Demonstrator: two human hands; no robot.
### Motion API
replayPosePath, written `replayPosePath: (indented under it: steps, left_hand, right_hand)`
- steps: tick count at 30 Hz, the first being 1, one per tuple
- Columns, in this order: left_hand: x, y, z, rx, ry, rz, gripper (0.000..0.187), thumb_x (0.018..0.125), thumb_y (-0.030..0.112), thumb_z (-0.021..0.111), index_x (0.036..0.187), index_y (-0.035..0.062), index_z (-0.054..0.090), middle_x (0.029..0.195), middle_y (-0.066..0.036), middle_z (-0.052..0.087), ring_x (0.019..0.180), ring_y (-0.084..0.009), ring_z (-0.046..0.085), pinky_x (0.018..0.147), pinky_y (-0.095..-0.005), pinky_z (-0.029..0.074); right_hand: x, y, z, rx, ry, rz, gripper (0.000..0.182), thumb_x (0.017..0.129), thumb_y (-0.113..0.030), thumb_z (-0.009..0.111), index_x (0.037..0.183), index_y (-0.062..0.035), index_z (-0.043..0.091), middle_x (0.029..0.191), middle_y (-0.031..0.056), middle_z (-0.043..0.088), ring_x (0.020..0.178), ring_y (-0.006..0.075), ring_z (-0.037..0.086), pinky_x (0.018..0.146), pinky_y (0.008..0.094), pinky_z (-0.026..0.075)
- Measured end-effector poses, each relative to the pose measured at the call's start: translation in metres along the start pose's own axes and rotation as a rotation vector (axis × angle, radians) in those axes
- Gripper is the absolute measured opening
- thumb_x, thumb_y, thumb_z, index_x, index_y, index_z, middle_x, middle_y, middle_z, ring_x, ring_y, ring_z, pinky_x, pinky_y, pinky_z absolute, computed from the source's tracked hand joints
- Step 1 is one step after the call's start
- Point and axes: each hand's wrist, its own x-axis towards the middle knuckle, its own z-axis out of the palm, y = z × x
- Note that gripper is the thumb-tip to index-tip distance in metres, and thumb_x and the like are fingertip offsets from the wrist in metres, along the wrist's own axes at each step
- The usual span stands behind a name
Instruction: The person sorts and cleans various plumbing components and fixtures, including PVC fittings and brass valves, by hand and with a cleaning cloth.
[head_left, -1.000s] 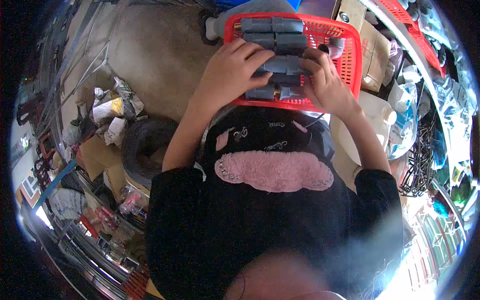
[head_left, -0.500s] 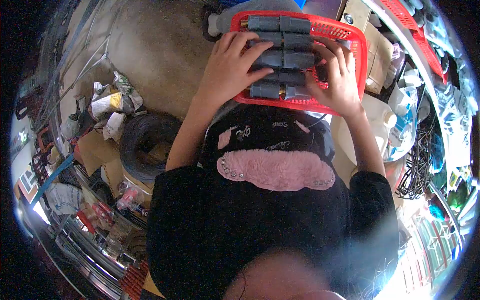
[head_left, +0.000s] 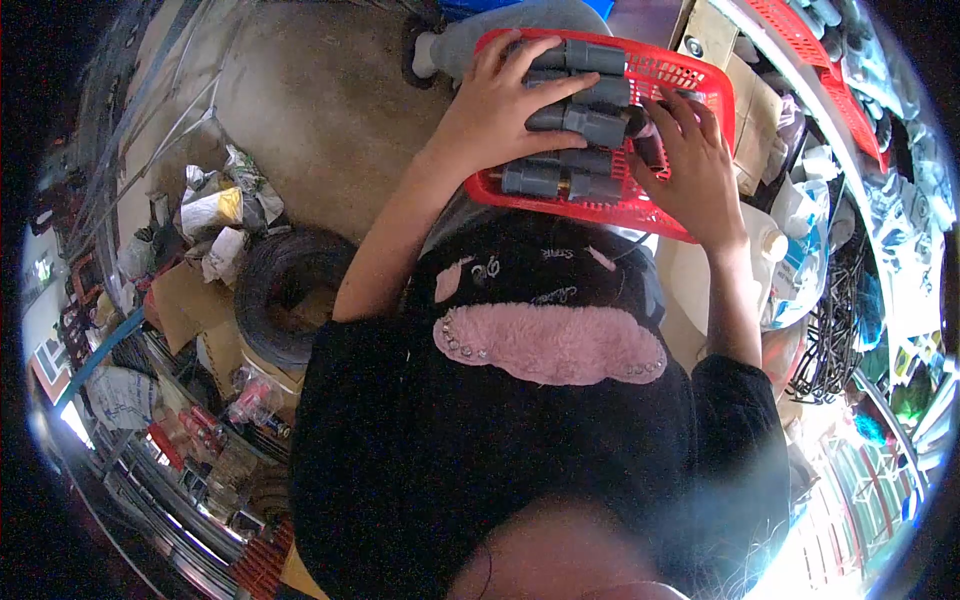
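Note:
A red plastic basket (head_left: 722, 130) rests on the lap, with several dark grey cylindrical parts (head_left: 590, 125) lying side by side in rows inside it. Spread over the left ends of these parts is my left hand (head_left: 500, 105), its fingers apart and touching them. My right hand (head_left: 693, 165) curves down into the right side of the basket, fingers bent around a small dark piece (head_left: 648, 150) beside the row. Its fingertips are partly hidden, and whether they grip that piece is unclear.
A coil of black wire (head_left: 262, 300) lies at the left by cardboard and crumpled packaging (head_left: 212, 210). To the right stand a whitish jug (head_left: 755, 255) and a bundle of dark metal hooks (head_left: 832, 340). Another red basket (head_left: 850, 110) is at the upper right.
My left hand has moved up and right across the grey parts, its fingers spread wider. The middle parts have shifted slightly right. My right hand has moved slightly right and down.

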Motion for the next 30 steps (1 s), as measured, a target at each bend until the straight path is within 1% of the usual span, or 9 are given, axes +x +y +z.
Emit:
replayPosePath:
  steps: [5, 9, 10, 15, 17, 19, 22, 24, 30]
  left_hand:
    - [-0.001, 0.014, -0.010, 0.067, 0.011, -0.092, 0.076, 0.072, 0.060, 0.072, 0.139, 0.0324, 0.050, 0.153, -0.014, 0.027, 0.137, -0.0464, 0.024, 0.112, -0.0605, 0.020]
    - [-0.007, 0.004, -0.015, -0.056, -0.009, -0.239, 0.080, 0.080, 0.056, 0.068, 0.147, 0.0246, 0.038, 0.153, -0.019, 0.023, 0.139, -0.0492, 0.021, 0.113, -0.0587, 0.019]
    - [-0.010, -0.003, -0.013, -0.128, 0.064, -0.275, 0.077, 0.083, 0.056, 0.064, 0.147, 0.0224, 0.036, 0.152, -0.021, 0.025, 0.139, -0.0476, 0.022, 0.113, -0.0573, 0.021]
    - [-0.042, -0.032, 0.020, -0.731, 0.290, -0.679, 0.064, 0.100, 0.047, 0.044, 0.148, 0.0067, 0.029, 0.144, -0.024, 0.036, 0.136, -0.0344, 0.034, 0.113, -0.0427, 0.027]
    - [-0.033, -0.013, -0.010, -1.148, 0.189, -0.843, 0.062, 0.103, 0.047, 0.032, 0.147, 0.0028, 0.030, 0.146, -0.020, 0.037, 0.135, -0.0284, 0.036, 0.113, -0.0378, 0.026]
    - [-0.042, 0.003, -0.014, -1.323, 0.168, -0.865, 0.063, 0.103, 0.046, 0.033, 0.146, 0.0006, 0.030, 0.144, -0.019, 0.038, 0.134, -0.0271, 0.037, 0.113, -0.0366, 0.026]
    - [-0.049, -0.003, 0.009, -1.041, 0.297, -0.674, 0.068, 0.095, 0.046, 0.054, 0.142, 0.0030, 0.032, 0.137, -0.021, 0.042, 0.132, -0.0317, 0.037, 0.110, -0.0413, 0.029]
    - [-0.062, -0.004, 0.021, -0.666, 0.356, -0.615, 0.071, 0.087, 0.047, 0.067, 0.140, 0.0091, 0.038, 0.135, -0.021, 0.043, 0.133, -0.0340, 0.034, 0.110, -0.0451, 0.030]
    - [-0.056, 0.011, -0.030, 0.019, 0.019, -0.307, 0.045, 0.071, 0.039, 0.081, 0.108, 0.0173, 0.066, 0.137, -0.007, 0.046, 0.136, -0.0374, 0.028, 0.109, -0.0559, 0.023]
  right_hand:
    - [0.010, -0.002, 0.007, -0.162, -0.113, 0.122, 0.053, 0.066, -0.025, 0.080, 0.112, -0.0094, 0.059, 0.115, 0.0129, 0.052, 0.110, 0.0346, 0.048, 0.088, 0.0440, 0.051]
    - [0.016, -0.002, 0.014, -0.157, -0.044, 0.196, 0.048, 0.068, -0.018, 0.078, 0.111, -0.0087, 0.058, 0.111, 0.0117, 0.051, 0.107, 0.0352, 0.047, 0.081, 0.0407, 0.054]
    - [0.017, -0.002, 0.011, -0.012, -0.037, 0.252, 0.041, 0.071, -0.016, 0.074, 0.108, -0.0077, 0.058, 0.116, 0.0129, 0.055, 0.110, 0.0389, 0.048, 0.089, 0.0453, 0.049]
    - [0.026, 0.003, -0.001, 0.245, 0.210, 0.249, 0.052, 0.068, -0.017, 0.080, 0.113, -0.0042, 0.058, 0.109, 0.0151, 0.059, 0.101, 0.0373, 0.056, 0.084, 0.0448, 0.051]
    - [0.032, 0.002, -0.010, 0.408, 0.276, 0.309, 0.047, 0.069, -0.016, 0.079, 0.109, -0.0024, 0.060, 0.100, 0.0155, 0.063, 0.093, 0.0347, 0.060, 0.082, 0.0422, 0.051]
    - [0.035, -0.008, -0.028, 0.572, 0.319, 0.368, 0.037, 0.074, -0.015, 0.077, 0.105, 0.0000, 0.062, 0.090, 0.0152, 0.067, 0.082, 0.0269, 0.066, 0.078, 0.0368, 0.052]
    - [0.033, -0.006, -0.025, 0.938, 0.352, 0.522, 0.035, 0.078, -0.015, 0.075, 0.107, 0.0014, 0.062, 0.092, 0.0136, 0.068, 0.083, 0.0194, 0.066, 0.077, 0.0326, 0.052]
    - [0.034, -0.011, -0.025, 0.835, 0.351, 0.452, 0.036, 0.078, -0.014, 0.075, 0.107, 0.0020, 0.062, 0.091, 0.0134, 0.068, 0.083, 0.0197, 0.066, 0.077, 0.0323, 0.052]
    - [0.034, -0.025, -0.009, 0.647, 0.297, 0.371, 0.041, 0.077, -0.019, 0.076, 0.108, 0.0032, 0.060, 0.092, 0.0161, 0.065, 0.082, 0.0237, 0.065, 0.076, 0.0339, 0.052]
